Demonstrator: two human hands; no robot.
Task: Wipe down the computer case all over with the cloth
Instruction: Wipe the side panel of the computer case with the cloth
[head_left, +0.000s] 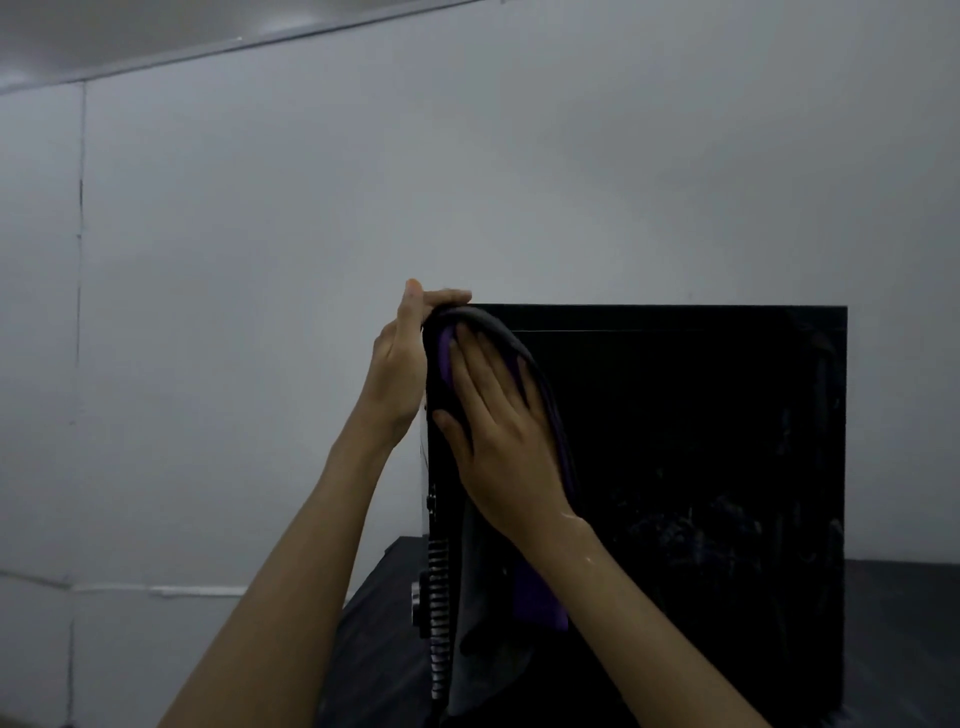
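A black computer case (701, 467) stands upright on a dark table, its glossy side panel facing me and its vented rear edge at the left. A grey and purple cloth (535, 597) hangs over the case's top left corner and down the panel. My right hand (498, 431) lies flat on the cloth, fingers straight, pressing it against the panel near the top left. My left hand (400, 374) is against the case's left edge, with its thumb and fingertips curled over the top corner and the cloth's upper fold.
The dark table (893, 623) carries the case and runs to the right and forward. A plain pale wall (311, 234) fills the background, close behind the case. Smudges show on the lower right of the side panel.
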